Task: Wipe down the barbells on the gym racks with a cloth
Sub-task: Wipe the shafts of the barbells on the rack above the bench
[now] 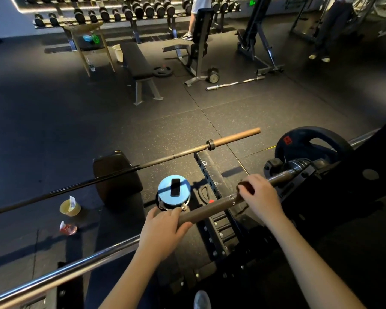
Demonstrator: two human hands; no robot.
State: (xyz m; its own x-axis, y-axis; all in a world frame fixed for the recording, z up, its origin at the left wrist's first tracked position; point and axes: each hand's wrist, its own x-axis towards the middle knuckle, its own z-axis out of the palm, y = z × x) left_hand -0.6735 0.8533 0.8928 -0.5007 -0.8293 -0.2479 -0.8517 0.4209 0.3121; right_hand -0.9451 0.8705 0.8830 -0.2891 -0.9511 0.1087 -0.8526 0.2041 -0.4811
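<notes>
Fingers [173,212] of the left hand [163,228] curl round the end of the barbell [210,208], lower centre; the right hand [262,197] clamps a dark cloth [245,188] onto it. Best to steady the end, wrap fully and stroke lengthwise.

Nothing in the frame can be read with certainty. A red label [288,140] sits on the dark weight plate [295,153] loaded on the barbell [210,208] at the right, but its marks are too small to make out. Small white markings [216,182] stand on the perforated rack upright [206,168] near the centre and are too blurred to read. At the upper right a glowing green sign [252,2] shows illegible characters. At the lower left, a white packet [72,201] in a yellow cup [70,209] carries print too fine to tell.
</notes>
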